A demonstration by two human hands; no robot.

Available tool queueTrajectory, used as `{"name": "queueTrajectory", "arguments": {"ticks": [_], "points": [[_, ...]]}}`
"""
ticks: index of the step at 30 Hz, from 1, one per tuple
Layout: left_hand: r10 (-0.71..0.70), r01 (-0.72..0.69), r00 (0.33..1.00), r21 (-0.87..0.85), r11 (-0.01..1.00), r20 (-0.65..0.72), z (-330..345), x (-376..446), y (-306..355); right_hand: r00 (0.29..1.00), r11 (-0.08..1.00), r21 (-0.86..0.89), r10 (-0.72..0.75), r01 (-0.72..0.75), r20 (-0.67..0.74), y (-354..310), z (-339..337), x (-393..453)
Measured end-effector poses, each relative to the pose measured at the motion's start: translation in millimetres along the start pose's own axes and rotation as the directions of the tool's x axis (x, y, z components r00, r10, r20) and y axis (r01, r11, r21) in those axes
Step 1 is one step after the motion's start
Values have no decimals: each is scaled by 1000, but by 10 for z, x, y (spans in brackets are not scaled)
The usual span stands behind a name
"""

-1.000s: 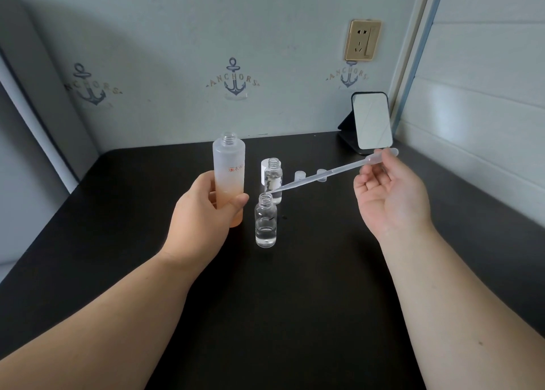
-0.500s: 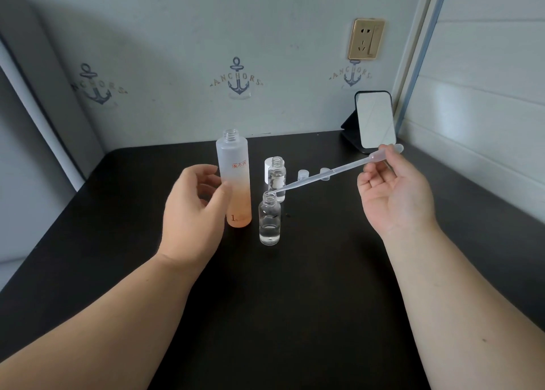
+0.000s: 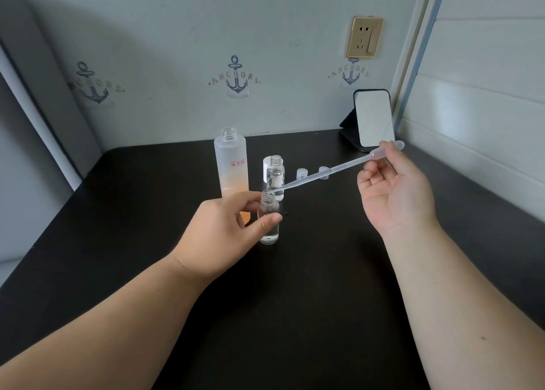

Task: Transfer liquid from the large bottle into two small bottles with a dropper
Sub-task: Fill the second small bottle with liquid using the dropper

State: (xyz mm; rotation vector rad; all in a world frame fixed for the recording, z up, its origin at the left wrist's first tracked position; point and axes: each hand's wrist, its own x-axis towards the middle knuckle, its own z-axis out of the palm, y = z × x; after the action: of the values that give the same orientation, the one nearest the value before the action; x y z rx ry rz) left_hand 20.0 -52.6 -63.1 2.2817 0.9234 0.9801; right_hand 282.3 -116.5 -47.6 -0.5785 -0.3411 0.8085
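both bare forearms reach forward over the table. the left hand (image 3: 224,230) curls thumb and fingers round the near small bottle (image 3: 269,218). the right hand (image 3: 395,195), palm up (fingers apparently loosely bent), pinches the dropper (image 3: 333,171) bulb.

We see a black worktop (image 3: 295,301) bearing a tall frosted bottle (image 3: 231,165) just beyond the left hand (image 3: 224,230), two small clear bottles (image 3: 269,215) (image 3: 275,174) beside it, two small caps (image 3: 301,173) (image 3: 323,171) and a standing mirror (image 3: 374,118) beyond the right hand (image 3: 395,195).
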Motion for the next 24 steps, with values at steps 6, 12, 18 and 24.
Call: {"name": "queueTrajectory", "arguments": {"ticks": [6,12,18,24], "points": [[-60,50,994,104,993,94,58,38,-97,1000,1000,-12,-1,1,14,-10,9,-3],[-22,16,997,93,996,73,43,30,-87,1000,999,-48,7,-6,8,-17,9,-7],[12,-16,998,58,998,67,31,15,-98,1000,997,-80,17,-18,-12,-21,6,-10],[32,-36,998,60,998,57,23,8,-96,999,998,-58,28,-30,-28,-23,22,-14]]}}
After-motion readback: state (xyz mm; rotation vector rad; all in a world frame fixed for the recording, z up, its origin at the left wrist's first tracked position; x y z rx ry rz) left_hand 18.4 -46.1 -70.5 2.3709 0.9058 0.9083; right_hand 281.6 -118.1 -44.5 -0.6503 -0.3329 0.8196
